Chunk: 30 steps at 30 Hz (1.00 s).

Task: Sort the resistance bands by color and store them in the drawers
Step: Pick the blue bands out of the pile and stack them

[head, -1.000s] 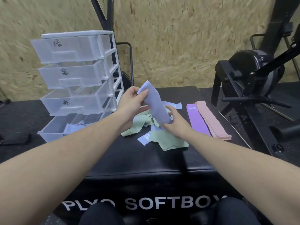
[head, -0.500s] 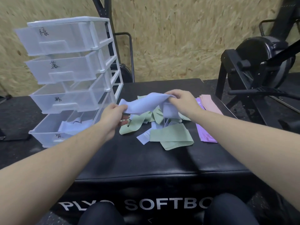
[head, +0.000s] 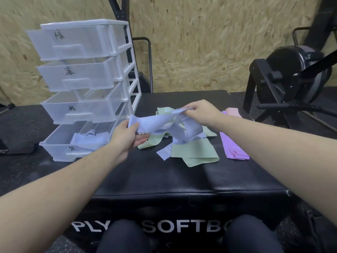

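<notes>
A light blue resistance band [head: 155, 122] stretches level between both hands above the pile. My left hand [head: 125, 138] pinches its left end, close to the bottom drawer [head: 60, 148], which is pulled out and holds other blue bands [head: 87, 138]. My right hand [head: 198, 111] grips the band's right end. Under it lie green bands [head: 195, 154] and more blue bands [head: 191, 130] in a loose heap. A purple band [head: 233, 148] and a pink band [head: 233, 112] lie flat to the right.
The white drawer unit [head: 87, 73] stands on the left of the black plyo box [head: 164, 176], its three upper drawers pulled out a little, each with a handwritten label. A black exercise machine [head: 291, 83] stands at the right. My knees are under the box's front edge.
The blue band went from upright to stretched level. My left hand dropped and moved left toward the bottom drawer; my right hand rose to hold the other end.
</notes>
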Tool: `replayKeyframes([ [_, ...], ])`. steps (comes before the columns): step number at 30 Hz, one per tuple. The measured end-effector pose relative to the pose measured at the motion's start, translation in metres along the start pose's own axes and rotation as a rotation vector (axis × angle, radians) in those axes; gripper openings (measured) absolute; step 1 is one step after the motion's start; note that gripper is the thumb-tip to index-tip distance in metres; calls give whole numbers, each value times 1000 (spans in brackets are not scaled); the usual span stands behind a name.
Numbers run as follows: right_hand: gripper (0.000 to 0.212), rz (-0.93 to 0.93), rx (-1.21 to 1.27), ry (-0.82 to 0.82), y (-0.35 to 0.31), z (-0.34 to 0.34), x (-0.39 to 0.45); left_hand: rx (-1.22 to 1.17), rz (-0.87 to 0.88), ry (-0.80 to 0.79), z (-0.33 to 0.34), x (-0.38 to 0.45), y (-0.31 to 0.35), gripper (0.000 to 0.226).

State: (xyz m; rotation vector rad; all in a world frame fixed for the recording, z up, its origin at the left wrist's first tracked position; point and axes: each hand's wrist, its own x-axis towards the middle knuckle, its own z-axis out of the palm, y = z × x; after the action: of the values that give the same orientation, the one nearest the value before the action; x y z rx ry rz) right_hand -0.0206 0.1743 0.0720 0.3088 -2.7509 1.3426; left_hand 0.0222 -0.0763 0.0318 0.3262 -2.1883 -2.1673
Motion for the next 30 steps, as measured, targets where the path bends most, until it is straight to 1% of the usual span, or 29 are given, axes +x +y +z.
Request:
replayKeyframes([
  [5,14,108,77,-83,-7,1,-11,-25,34,40,-15,-10,13,22],
  [6,16,127,109,-92,-8,0,-13,-44,44,40,-17,-13,16,22],
  [8,27,167,204,-78,-11,0,-19,-66,62,34,-19,-18,22,22],
  [10,29,208,307,-75,-13,0,-27,-61,59,24,-21,-21,27,25],
  [12,27,238,384,-122,-15,-1,-38,-27,38,27,-20,-23,29,27],
  [13,30,242,422,-162,-17,-1,-44,-5,28,36,-20,-25,28,27],
  [15,39,230,485,-229,-20,0,-53,24,15,50,-18,-29,26,25],
  [16,40,225,511,-240,-22,0,-57,30,13,55,-17,-31,25,23],
  [17,37,223,538,-246,-24,-1,-60,39,12,61,-17,-34,23,20],
  [19,24,206,609,-280,-27,-5,-67,62,-6,74,-18,-37,17,14],
  [21,17,180,663,-313,-32,-11,-74,108,-63,82,-19,-39,8,9],
  [22,15,167,679,-317,-34,-14,-78,150,-96,79,-19,-41,4,11],
  [24,16,131,716,-328,-36,-19,-84,211,-147,65,-17,-46,-5,23],
  [26,18,101,750,-351,-39,-23,-90,255,-160,46,-15,-53,-8,34],
  [28,24,80,779,-380,-41,-26,-95,333,-153,12,-12,-60,-9,35],
  [30,23,51,737,-376,-43,-28,-100,433,-132,-51,-7,-68,-9,34],
])
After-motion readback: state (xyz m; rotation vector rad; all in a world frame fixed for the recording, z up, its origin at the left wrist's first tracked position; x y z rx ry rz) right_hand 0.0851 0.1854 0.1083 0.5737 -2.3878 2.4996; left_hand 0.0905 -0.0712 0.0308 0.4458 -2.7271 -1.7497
